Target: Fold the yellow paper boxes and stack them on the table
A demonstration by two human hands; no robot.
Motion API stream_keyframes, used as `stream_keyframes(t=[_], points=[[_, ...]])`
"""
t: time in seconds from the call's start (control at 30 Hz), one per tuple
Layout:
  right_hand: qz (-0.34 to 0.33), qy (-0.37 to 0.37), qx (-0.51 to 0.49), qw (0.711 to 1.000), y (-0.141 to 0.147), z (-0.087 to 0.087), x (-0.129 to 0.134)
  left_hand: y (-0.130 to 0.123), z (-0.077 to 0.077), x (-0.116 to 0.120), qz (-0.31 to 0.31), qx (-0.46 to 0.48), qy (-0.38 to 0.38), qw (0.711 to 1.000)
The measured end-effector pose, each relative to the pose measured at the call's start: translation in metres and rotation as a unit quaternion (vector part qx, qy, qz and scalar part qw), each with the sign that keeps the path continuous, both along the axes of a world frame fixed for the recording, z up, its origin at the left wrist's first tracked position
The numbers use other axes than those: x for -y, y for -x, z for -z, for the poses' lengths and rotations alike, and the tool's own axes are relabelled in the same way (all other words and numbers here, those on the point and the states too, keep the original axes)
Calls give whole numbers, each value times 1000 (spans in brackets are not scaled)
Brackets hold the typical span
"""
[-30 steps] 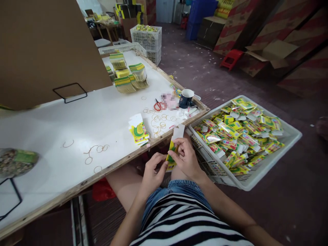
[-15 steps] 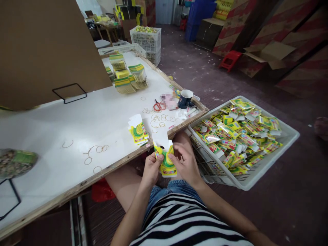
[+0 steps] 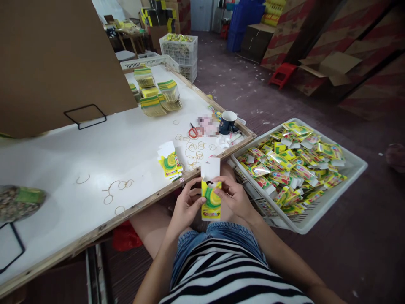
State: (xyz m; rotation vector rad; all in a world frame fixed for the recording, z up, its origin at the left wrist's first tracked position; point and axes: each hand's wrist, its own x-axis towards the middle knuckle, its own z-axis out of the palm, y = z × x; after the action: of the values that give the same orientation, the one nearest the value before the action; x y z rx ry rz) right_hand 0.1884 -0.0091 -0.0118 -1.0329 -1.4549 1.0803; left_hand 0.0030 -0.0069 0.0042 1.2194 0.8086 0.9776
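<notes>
A yellow and green carton [image 3: 211,202] with a raised white flap is held upright over my lap. My left hand [image 3: 187,204] pinches its left edge, thumb on the front. On the other side, my right hand [image 3: 232,195] grips the upper right edge near the opening. A small pile of flat cartons [image 3: 170,162] lies on the white table [image 3: 69,169], just left of and beyond my hands. Loose rubber bands [image 3: 200,145] are scattered behind that pile.
To the right stands a white crate [image 3: 329,211] full of cartons. Red scissors [image 3: 193,131] and a dark mug [image 3: 228,123] are near the table corner. Bundled cartons [image 3: 153,105] sit farther back, beside a large cardboard sheet [image 3: 63,63]. A filled bag [image 3: 20,202] lies at the left.
The carton has shifted slightly right and now faces me more squarely. The fingers of both hands have moved up to its upper edges.
</notes>
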Motion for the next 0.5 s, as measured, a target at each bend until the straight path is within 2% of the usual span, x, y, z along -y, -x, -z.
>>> stream_keyframes(t=[0.1, 0.27, 0.37, 0.5], points=[[-25, 3, 21, 999, -5, -5, 0, 3, -5, 0, 21, 13, 11, 1000], [-29, 1, 16, 999, -7, -4, 1, 4, -11, 0, 101, 13, 41, 994], [-27, 0, -4, 1000, -7, -4, 1, 6, -11, -2, 93, 17, 30, 995], [-51, -19, 29, 998, -8, -11, 0, 8, -10, -1, 90, 30, 28, 995]])
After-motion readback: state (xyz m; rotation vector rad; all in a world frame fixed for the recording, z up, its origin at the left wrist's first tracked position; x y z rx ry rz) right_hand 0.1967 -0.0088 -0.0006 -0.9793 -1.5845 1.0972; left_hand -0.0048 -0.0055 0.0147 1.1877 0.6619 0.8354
